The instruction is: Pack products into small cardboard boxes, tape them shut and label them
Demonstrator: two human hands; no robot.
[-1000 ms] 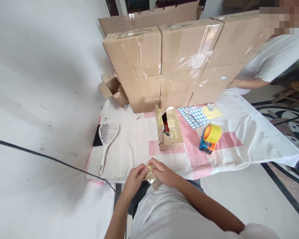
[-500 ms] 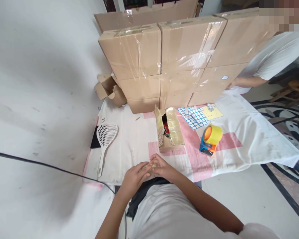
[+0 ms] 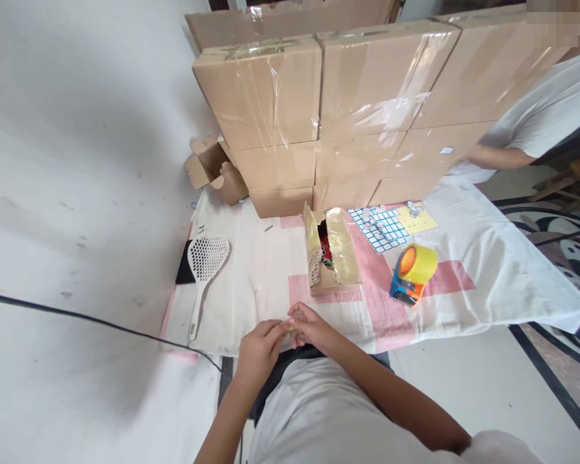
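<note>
At the front edge of the table my left hand (image 3: 260, 347) and my right hand (image 3: 314, 327) meet, fingertips together. Between them is a small yellowish, see-through scrap (image 3: 289, 327) that looks like crumpled packing tape, mostly hidden by the fingers. The left hand pinches it; the right fingers are curled on it from the other side. Just beyond the hands lies a small cardboard box (image 3: 336, 278), its taped top torn open along the middle. Something red and dark shows through the gap.
Large taped cartons (image 3: 275, 103) are stacked along the back. An opened small carton (image 3: 232, 183) stands left of them, a white perforated racket (image 3: 207, 261) nearer me. A tape dispenser (image 3: 413, 274) with yellow tape stands right. Behind the stack, a person's arm (image 3: 502, 156) reaches in.
My hands have drawn slightly apart, and less of the yellowish scrap shows between them. The camera view has shifted a little; the things on the table stay in place.
</note>
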